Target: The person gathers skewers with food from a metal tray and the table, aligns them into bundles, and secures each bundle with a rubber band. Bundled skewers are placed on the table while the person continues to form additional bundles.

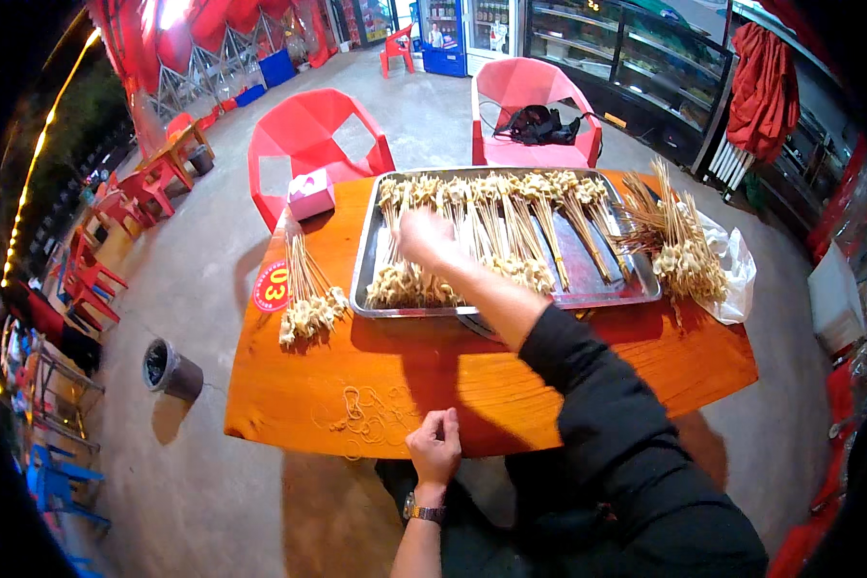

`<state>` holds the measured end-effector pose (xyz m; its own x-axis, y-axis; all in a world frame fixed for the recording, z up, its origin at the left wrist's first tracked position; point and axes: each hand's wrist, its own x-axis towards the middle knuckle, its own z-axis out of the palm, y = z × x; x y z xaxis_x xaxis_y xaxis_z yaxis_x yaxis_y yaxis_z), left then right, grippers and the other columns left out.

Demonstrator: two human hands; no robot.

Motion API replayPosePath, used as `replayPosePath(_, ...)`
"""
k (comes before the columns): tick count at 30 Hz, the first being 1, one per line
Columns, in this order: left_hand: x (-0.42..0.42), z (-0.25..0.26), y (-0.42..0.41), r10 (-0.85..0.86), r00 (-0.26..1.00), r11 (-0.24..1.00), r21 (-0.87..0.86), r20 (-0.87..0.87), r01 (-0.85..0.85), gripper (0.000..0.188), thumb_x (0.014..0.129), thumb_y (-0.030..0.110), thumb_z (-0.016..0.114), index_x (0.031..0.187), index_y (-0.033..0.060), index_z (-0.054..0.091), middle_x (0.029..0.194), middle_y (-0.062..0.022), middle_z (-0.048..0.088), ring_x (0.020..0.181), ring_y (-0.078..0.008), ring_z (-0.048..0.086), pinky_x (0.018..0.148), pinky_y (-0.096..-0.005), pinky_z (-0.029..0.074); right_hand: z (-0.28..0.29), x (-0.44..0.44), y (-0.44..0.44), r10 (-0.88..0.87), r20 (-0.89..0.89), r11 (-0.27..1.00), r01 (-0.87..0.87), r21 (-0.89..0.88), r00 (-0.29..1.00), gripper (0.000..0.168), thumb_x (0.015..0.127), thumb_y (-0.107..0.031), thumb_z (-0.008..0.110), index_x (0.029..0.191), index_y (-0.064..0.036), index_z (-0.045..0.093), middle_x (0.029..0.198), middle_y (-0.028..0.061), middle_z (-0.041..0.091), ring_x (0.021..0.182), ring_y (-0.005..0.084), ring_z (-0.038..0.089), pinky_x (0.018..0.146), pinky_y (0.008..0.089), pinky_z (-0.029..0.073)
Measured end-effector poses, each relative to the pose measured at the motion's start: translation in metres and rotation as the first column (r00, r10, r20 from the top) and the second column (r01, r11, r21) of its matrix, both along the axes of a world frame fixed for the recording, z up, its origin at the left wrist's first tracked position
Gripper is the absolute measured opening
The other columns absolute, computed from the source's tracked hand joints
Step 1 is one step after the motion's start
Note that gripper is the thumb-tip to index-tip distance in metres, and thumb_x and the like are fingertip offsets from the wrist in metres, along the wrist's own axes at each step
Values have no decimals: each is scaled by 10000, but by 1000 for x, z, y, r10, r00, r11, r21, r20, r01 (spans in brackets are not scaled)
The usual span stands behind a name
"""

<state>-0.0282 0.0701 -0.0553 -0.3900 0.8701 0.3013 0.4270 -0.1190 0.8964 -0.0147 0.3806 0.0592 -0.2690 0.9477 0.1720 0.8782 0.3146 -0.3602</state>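
Observation:
A metal tray [592, 302] on the wooden table holds bundles of skewered food [491, 267], some heads up and some down. My right hand [426, 237] reaches over the tray's left part, above the sticks; its fingers blur, and whether it grips anything is unclear. My left hand [435, 444], with a metal wristwatch, is closed at the near table edge, and nothing plainly shows in it. Rubber bands [365, 419] lie loose on the table just left of it. More skewers [311, 311] lie left of the tray, and a pile of skewers [683, 253] rests on a white plastic bag [737, 274] to the right.
A pink tissue box [311, 193] and a round number sticker [271, 286] are at the table's left. Two red plastic chairs [318, 130] stand at the far side, the right one bearing a black bag [542, 126]. A bin [175, 370] stands on the floor at left.

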Motion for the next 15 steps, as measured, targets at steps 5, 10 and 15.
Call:
replayPosePath(5,4,0,4,-28,1000,997,76,6,27,143,902,158,666,850,27,690,669,-146,643,582,-240,653,546,-312,487,36,120,-60,374,-143,926,-378,-3,917,345,913,-330,573,958,-7,685,817,230,673,791,380,666,700,455,508)
replayPosePath(10,-11,16,-8,-131,947,989,-34,292,147,175,936,161,643,863,8,682,642,-29,621,563,-74,584,526,-232,452,-12,167,-172,516,-208,836,-542,-87,831,191,884,-222,629,989,-64,648,877,192,664,830,381,648,698,451,515)
replayPosePath(15,-107,68,38,72,979,993,76,192,-88,96,943,92,597,887,26,636,707,-4,589,638,-74,564,580,-225,447,-66,175,-277,435,-340,849,-506,-153,834,207,891,-189,653,1057,-66,666,828,144,639,756,340,645,659,412,523)
